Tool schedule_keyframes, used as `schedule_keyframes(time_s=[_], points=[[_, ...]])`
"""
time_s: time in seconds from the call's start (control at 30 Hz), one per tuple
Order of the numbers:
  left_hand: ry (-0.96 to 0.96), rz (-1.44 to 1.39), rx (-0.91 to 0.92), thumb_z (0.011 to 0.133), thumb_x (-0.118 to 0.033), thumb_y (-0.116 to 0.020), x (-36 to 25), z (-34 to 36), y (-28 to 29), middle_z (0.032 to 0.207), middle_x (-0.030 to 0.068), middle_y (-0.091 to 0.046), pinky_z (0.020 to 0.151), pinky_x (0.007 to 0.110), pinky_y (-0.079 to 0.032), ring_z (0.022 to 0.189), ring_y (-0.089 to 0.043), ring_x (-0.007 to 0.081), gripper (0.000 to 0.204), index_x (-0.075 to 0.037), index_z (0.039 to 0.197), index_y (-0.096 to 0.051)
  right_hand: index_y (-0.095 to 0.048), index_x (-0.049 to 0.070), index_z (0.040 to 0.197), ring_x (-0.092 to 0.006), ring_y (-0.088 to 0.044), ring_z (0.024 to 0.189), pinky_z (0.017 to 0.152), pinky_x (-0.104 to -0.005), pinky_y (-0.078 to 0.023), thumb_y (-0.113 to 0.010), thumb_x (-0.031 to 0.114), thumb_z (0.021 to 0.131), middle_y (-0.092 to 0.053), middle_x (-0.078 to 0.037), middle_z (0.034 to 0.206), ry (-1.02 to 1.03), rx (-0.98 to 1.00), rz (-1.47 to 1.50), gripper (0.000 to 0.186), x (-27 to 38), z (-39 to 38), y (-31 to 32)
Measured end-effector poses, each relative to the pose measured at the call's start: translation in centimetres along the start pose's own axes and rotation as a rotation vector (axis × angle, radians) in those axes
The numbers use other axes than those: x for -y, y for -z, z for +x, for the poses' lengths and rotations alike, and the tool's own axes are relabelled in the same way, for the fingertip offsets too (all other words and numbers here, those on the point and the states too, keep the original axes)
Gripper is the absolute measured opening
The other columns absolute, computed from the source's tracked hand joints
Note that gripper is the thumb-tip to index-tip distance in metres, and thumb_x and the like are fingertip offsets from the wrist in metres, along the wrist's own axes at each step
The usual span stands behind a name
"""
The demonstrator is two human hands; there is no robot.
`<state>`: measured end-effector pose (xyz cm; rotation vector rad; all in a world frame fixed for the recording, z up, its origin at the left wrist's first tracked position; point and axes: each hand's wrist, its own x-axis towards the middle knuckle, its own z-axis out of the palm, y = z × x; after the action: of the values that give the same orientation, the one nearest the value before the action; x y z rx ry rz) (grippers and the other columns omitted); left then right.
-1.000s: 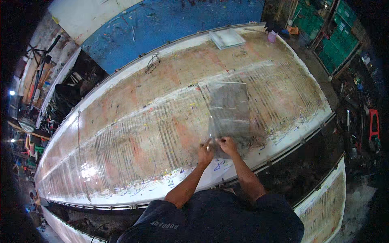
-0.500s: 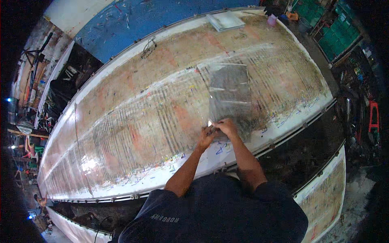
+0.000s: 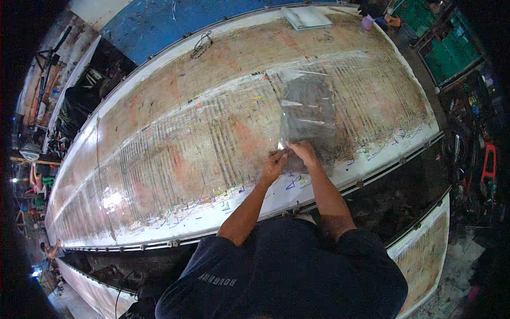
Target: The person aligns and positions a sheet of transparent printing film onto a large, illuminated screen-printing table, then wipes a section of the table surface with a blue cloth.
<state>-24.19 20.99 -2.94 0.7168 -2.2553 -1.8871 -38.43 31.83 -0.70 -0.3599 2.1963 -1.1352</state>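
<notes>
A see-through greyish plastic sheet or bag (image 3: pixel 308 114) lies nearly flat on a long, boat-shaped worktop (image 3: pixel 159 114), with creases catching the light. At its lower left edge my left hand (image 3: pixel 273 165) and my right hand (image 3: pixel 304 153) meet, thumbs and fingers pinched close together. Between them shows a small bright glint on the plastic. The fingers of my right hand press the sheet's edge. My left hand's closed fingertips are just beside it, and what they pinch is too small to make out.
Folded clear plastic (image 3: pixel 306 17), a thin dark coil of wire (image 3: pixel 201 45) and a purple cup (image 3: pixel 367 22) are along the far side. A blue surface (image 3: pixel 154 26) adjoins behind. Right stands a red stool (image 3: pixel 489 162); another worktop (image 3: pixel 422 260) is behind me. People (image 3: pixel 51 250) appear far left.
The whole view has shifted slightly. Both hands stay pinched together at the same edge of the plastic sheet, which lies in much the same place on the worktop.
</notes>
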Motion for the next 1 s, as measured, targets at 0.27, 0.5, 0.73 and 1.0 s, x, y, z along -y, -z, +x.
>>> schedule_keyframes(time_s=[0.27,0.5,0.73,1.0], points=[[-0.116,0.101,-0.006,0.092,-0.025,-0.065,1.0,0.7,0.1,0.110,0.0172,-0.054,0.087,0.037,-0.047,0.098,-0.056,0.0278,0.036,-0.011,0.125,-0.066,-0.075,0.000,0.088,-0.0161,-0.063,0.069,0.065,-0.0342,-0.047,-0.076,0.038,0.080,-0.071,-0.008,0.075,-0.084,-0.049,0.086,0.039,-1.6,2.1,-0.8],[-0.101,0.102,-0.004,0.088,-0.029,-0.070,-1.4,0.3,-1.2,0.107,0.0160,-0.056,0.089,0.038,-0.047,0.099,-0.055,0.0279,0.040,-0.012,0.124,-0.066,-0.073,-0.004,0.077,-0.0181,-0.061,0.062,0.060,-0.0355,-0.046,-0.076,0.037,0.082,-0.069,-0.009,0.069,-0.143,-0.011,0.132,0.042,-3.9,2.7,0.7],[-0.158,0.172,0.042,0.083,-0.030,-0.076,-2.2,-0.3,-0.1,0.108,0.0166,-0.059,0.085,0.039,-0.050,0.101,-0.056,0.0284,0.044,-0.011,0.122,-0.067,-0.074,0.000,0.080,-0.0183,-0.062,0.062,0.059,-0.0361,-0.047,-0.070,0.038,0.086,-0.070,-0.010,0.070,-0.089,-0.039,-0.097,0.039,-2.2,1.5,0.4],[-0.058,0.154,0.120,0.082,-0.034,-0.077,-1.4,1.1,0.6,0.103,0.0182,-0.061,0.082,0.037,-0.050,0.094,-0.060,0.0288,0.034,-0.002,0.089,-0.074,-0.074,0.003,0.096,-0.0163,-0.066,0.079,0.076,-0.0319,-0.052,-0.077,0.018,0.078,-0.074,-0.009,0.089,0.271,0.128,-0.023,0.023,-7.1,-1.0,1.8]])
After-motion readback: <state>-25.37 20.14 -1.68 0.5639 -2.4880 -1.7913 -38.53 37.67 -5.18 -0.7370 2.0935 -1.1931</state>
